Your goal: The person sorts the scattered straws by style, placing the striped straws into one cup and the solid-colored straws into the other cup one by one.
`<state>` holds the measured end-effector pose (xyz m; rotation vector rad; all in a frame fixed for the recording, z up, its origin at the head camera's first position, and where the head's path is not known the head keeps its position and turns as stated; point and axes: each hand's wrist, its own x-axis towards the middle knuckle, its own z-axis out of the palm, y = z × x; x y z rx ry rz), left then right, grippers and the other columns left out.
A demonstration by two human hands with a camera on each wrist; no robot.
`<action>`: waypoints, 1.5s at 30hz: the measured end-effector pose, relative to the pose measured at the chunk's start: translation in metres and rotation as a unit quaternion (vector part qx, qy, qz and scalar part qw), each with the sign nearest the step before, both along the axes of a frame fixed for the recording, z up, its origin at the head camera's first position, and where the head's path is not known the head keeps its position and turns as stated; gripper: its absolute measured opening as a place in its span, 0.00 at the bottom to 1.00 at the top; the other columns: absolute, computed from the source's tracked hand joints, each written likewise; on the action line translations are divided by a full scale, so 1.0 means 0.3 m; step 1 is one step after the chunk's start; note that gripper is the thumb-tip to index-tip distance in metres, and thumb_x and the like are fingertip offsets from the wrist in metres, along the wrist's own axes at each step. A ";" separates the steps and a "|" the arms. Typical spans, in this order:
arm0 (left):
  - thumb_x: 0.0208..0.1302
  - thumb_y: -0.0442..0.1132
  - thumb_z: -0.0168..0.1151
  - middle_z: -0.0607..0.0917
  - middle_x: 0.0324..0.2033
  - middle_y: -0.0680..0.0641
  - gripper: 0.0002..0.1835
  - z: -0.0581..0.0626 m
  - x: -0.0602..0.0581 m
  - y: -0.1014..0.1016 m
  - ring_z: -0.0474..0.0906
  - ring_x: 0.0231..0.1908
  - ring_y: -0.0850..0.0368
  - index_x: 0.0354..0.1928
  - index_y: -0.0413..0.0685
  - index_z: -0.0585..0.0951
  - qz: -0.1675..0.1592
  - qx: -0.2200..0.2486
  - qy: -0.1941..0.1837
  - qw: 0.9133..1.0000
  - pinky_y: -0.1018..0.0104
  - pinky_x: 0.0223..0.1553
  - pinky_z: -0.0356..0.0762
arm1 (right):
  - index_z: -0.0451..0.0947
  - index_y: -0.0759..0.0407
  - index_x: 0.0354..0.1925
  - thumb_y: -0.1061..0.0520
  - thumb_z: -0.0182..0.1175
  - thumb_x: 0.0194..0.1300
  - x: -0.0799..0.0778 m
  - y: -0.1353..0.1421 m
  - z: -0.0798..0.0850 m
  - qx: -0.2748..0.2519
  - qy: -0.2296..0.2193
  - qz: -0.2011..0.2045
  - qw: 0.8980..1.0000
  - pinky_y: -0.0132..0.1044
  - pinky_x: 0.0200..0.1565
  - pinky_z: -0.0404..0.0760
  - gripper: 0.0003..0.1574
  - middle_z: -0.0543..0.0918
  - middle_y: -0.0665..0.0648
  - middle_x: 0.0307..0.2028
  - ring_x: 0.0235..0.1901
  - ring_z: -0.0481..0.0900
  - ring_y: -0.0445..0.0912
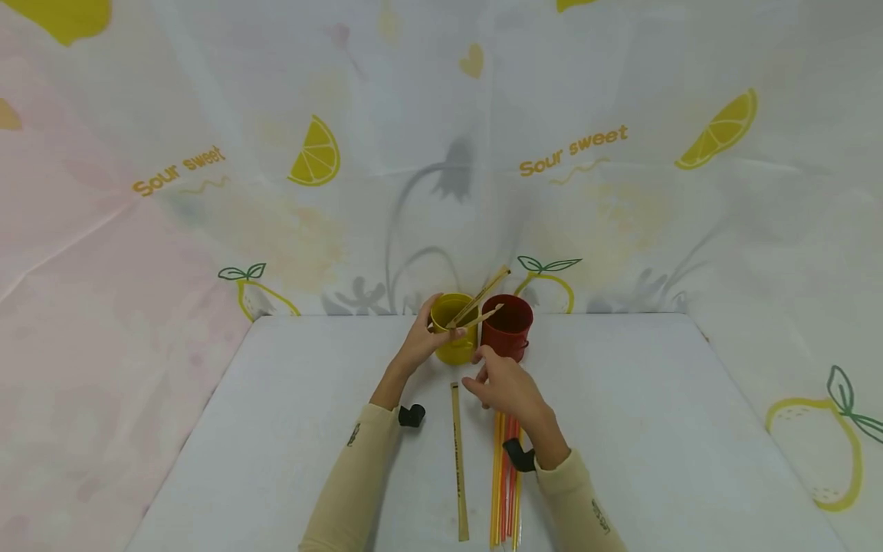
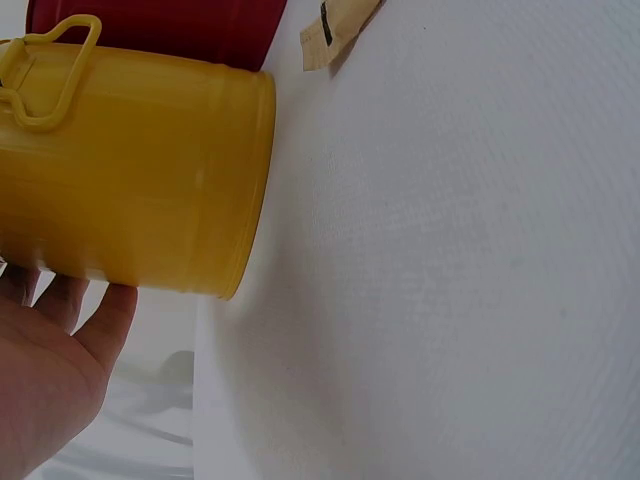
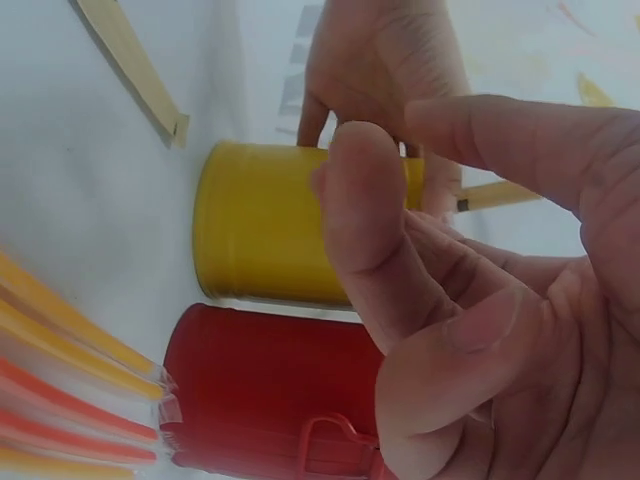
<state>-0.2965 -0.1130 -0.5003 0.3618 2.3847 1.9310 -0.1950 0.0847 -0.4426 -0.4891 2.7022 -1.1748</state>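
Note:
My left hand grips a small yellow bucket round its side, with the thumb in front near the rim. Two slim tan sticks slant across the bucket's mouth to the right; their lower ends are partly hidden by the thumb and rim. A red bucket stands upright close by on the right. My right hand hovers in front of the two buckets, fingers loosely bent and nothing between them. In the right wrist view, its fingers partly cover both buckets.
A long tan paper sleeve with printing lies on the white table between the forearms. Beside it, a bundle of yellow, orange and red sticks in clear plastic lies partly under the right wrist. A printed cloth hangs behind the buckets.

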 end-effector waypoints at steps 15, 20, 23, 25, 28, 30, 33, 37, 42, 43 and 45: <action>0.54 0.54 0.74 0.66 0.68 0.48 0.52 -0.002 -0.004 -0.001 0.63 0.66 0.47 0.76 0.58 0.55 -0.006 0.007 0.002 1.000 0.44 0.64 0.61 | 0.71 0.64 0.51 0.55 0.69 0.63 0.006 -0.011 -0.055 -0.009 -0.042 0.055 0.998 0.37 0.25 0.77 0.24 0.81 0.50 0.24 0.18 0.78 0.44; 0.56 0.52 0.73 0.64 0.69 0.47 0.50 -0.001 -0.006 -0.003 0.62 0.66 0.46 0.76 0.59 0.55 -0.008 0.005 0.002 1.000 0.44 0.65 0.60 | 0.73 0.64 0.50 0.53 0.70 0.62 0.012 -0.026 -0.070 0.014 -0.048 0.066 0.997 0.36 0.25 0.75 0.25 0.80 0.48 0.22 0.17 0.77 0.43; 0.57 0.50 0.73 0.63 0.69 0.46 0.49 0.000 -0.006 -0.005 0.61 0.67 0.45 0.76 0.59 0.55 -0.011 0.005 0.001 1.000 0.43 0.66 0.58 | 0.73 0.64 0.49 0.53 0.70 0.60 0.020 -0.036 -0.081 0.026 -0.049 0.073 0.996 0.36 0.24 0.74 0.25 0.79 0.47 0.22 0.16 0.77 0.42; 0.58 0.50 0.72 0.63 0.70 0.45 0.49 0.001 -0.005 -0.005 0.60 0.68 0.45 0.76 0.58 0.54 -0.013 0.005 0.001 1.000 0.43 0.66 0.57 | 0.74 0.63 0.48 0.52 0.71 0.60 0.025 -0.043 -0.088 0.036 -0.053 0.072 0.995 0.36 0.24 0.73 0.24 0.79 0.48 0.21 0.16 0.76 0.42; 0.57 0.50 0.73 0.63 0.70 0.46 0.50 0.001 -0.004 -0.003 0.60 0.68 0.45 0.77 0.58 0.54 -0.013 0.006 0.001 1.000 0.42 0.67 0.56 | 0.73 0.62 0.46 0.52 0.72 0.58 0.030 -0.054 -0.099 0.052 -0.065 0.063 0.995 0.36 0.24 0.72 0.24 0.79 0.48 0.21 0.16 0.76 0.43; 0.57 0.51 0.73 0.63 0.70 0.46 0.50 0.002 -0.002 -0.002 0.60 0.68 0.45 0.77 0.57 0.54 -0.011 0.005 0.002 1.000 0.42 0.66 0.56 | 0.73 0.61 0.45 0.51 0.73 0.57 0.031 -0.062 -0.106 0.064 -0.075 0.056 0.994 0.36 0.24 0.72 0.24 0.78 0.48 0.21 0.17 0.76 0.43; 0.56 0.52 0.73 0.64 0.69 0.47 0.51 0.002 0.000 -0.003 0.61 0.67 0.46 0.76 0.56 0.55 -0.008 0.004 0.007 1.000 0.42 0.66 0.56 | 0.72 0.59 0.44 0.51 0.74 0.56 0.031 -0.076 -0.118 0.079 -0.090 0.048 0.992 0.37 0.24 0.72 0.25 0.77 0.50 0.21 0.18 0.76 0.44; 0.56 0.52 0.74 0.65 0.68 0.47 0.51 0.002 0.001 -0.003 0.62 0.67 0.45 0.76 0.55 0.55 -0.008 0.005 0.011 1.000 0.41 0.66 0.56 | 0.72 0.58 0.42 0.51 0.76 0.53 0.030 -0.092 -0.134 0.090 -0.109 0.036 0.989 0.37 0.24 0.73 0.26 0.77 0.52 0.22 0.19 0.76 0.45; 0.55 0.51 0.74 0.64 0.69 0.46 0.51 0.003 0.001 -0.002 0.61 0.67 0.45 0.76 0.56 0.55 -0.008 0.007 0.008 1.000 0.41 0.66 0.57 | 0.71 0.57 0.39 0.55 0.76 0.50 0.030 -0.106 -0.155 0.096 -0.093 0.029 0.991 0.37 0.23 0.71 0.25 0.76 0.53 0.22 0.18 0.75 0.45; 0.55 0.51 0.74 0.64 0.69 0.46 0.51 0.002 0.000 -0.002 0.61 0.67 0.44 0.76 0.55 0.54 -0.009 0.007 0.008 1.000 0.41 0.66 0.57 | 0.71 0.57 0.38 0.56 0.76 0.50 0.031 -0.107 -0.159 0.096 -0.088 0.027 0.991 0.37 0.22 0.70 0.24 0.75 0.52 0.22 0.18 0.74 0.45; 0.55 0.51 0.74 0.64 0.68 0.46 0.51 0.001 -0.002 -0.001 0.61 0.67 0.45 0.76 0.54 0.55 -0.010 0.010 0.010 1.000 0.41 0.66 0.57 | 0.70 0.58 0.37 0.58 0.75 0.49 0.034 -0.108 -0.165 0.090 -0.085 0.022 0.992 0.36 0.21 0.70 0.23 0.75 0.53 0.21 0.17 0.74 0.44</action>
